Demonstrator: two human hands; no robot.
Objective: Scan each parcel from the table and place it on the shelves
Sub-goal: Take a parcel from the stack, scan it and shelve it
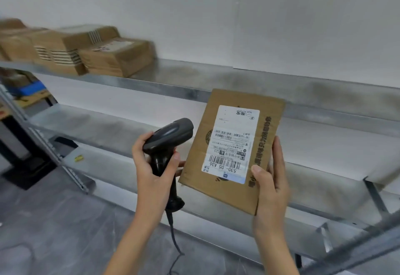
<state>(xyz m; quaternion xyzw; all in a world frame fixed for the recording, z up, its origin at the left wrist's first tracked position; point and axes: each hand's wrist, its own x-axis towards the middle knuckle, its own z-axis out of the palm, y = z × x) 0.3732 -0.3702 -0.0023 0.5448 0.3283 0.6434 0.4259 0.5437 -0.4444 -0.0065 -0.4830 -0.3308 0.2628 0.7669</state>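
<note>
Right hand (270, 179) grips the flat brown cardboard parcel (233, 151) at centre frame, label up for reading; left hand (151, 166) clamps the black handheld scanner (168, 138) beside it, before grey metal shelves (194, 93)

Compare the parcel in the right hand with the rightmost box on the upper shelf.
The parcel is held tilted in the air by the right hand, while the rightmost box lies flat on the upper shelf. The parcel looks flat and thin; the box looks thicker. The parcel's white label shows sharply, while the box is blurred and its label unreadable. Both are brown cardboard with a shipping label.
</note>
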